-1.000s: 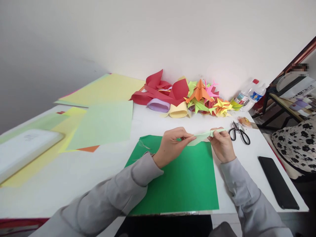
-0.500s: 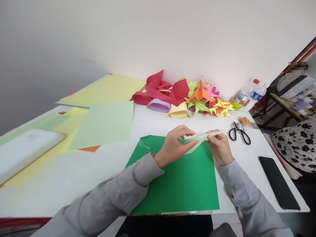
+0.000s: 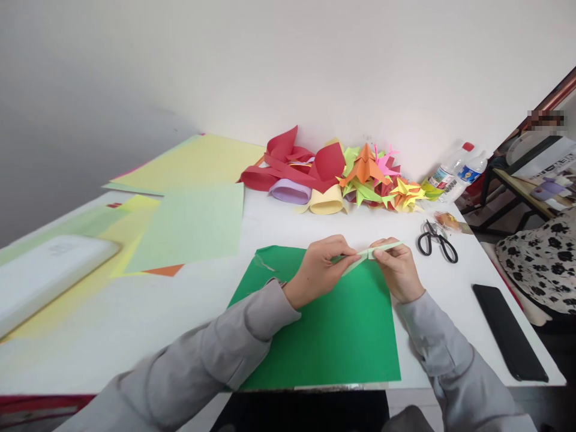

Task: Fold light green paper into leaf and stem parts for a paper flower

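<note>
A pale green folded paper (image 3: 364, 255) is held between both hands, above the far edge of a green sheet (image 3: 342, 336) that lies on the table. My left hand (image 3: 321, 267) pinches the paper's left end, fingers pressed together. At the other end, my right hand (image 3: 398, 270) grips the paper between thumb and fingers, with a narrow tip sticking out past them. Parts of the folds are hidden behind the fingers.
Black-handled scissors (image 3: 436, 242) and a black phone-like slab (image 3: 508, 333) lie at the right. Folded paper shapes (image 3: 366, 177) and plastic bottles (image 3: 459, 174) line the wall. Pale green sheets (image 3: 189, 225) and a white device (image 3: 49, 276) lie at the left.
My left hand's fingers have closed from a loose, parted hold into a pinch on the paper. The right hand has shifted slightly left.
</note>
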The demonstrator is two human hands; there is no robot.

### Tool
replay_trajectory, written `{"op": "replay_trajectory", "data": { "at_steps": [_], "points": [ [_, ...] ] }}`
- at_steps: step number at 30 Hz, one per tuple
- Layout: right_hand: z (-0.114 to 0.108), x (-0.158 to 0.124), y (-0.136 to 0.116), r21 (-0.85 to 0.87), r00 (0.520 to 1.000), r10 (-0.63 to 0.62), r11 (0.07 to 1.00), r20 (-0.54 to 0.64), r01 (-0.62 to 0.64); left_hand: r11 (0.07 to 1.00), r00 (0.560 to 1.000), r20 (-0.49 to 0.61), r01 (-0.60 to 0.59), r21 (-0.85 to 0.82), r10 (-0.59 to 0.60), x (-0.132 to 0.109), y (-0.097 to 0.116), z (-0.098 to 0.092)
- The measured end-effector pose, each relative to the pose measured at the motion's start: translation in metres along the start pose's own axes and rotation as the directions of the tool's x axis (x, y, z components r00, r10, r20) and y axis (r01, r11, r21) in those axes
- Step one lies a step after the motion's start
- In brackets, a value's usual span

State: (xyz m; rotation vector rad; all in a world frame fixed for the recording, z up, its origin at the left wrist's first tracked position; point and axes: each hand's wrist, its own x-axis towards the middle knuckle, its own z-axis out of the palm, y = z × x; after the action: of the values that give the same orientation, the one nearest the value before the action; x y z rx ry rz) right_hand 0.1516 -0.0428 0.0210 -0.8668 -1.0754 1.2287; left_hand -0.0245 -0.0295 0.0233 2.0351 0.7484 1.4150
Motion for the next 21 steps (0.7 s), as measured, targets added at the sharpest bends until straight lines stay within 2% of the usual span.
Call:
{"op": "replay_trajectory", "data": {
  "at_steps": [6,10,15,21],
  "points": [
    [-0.0005,-0.0002,0.0013,-0.004,1.000,-0.003,1.000,0.001,0.003,1.000,0.999,0.042,0.029,0.011,-0.029,0.0011,0.0029,-0.0009],
    [-0.0016,0.0001,0.0020,-0.036,0.999,-0.035,0.999,-0.001,0.035,0.998,0.998,0.032,0.059,0.013,-0.060,0.0008,0.0037,0.0005],
    [-0.0027,-0.0003,0.0041,-0.091,0.993,-0.078,0.992,0.088,0.086,0.997,0.997,0.051,0.054,-0.061,-0.051,0.0005,0.0056,0.0014],
    [-0.0030,-0.0022,0.0042,-0.109,0.981,-0.095,0.988,0.167,0.114,0.999,1.000,0.026,-0.002,-0.050,0.003,0.0002,0.0051,0.0002]
  ]
}}
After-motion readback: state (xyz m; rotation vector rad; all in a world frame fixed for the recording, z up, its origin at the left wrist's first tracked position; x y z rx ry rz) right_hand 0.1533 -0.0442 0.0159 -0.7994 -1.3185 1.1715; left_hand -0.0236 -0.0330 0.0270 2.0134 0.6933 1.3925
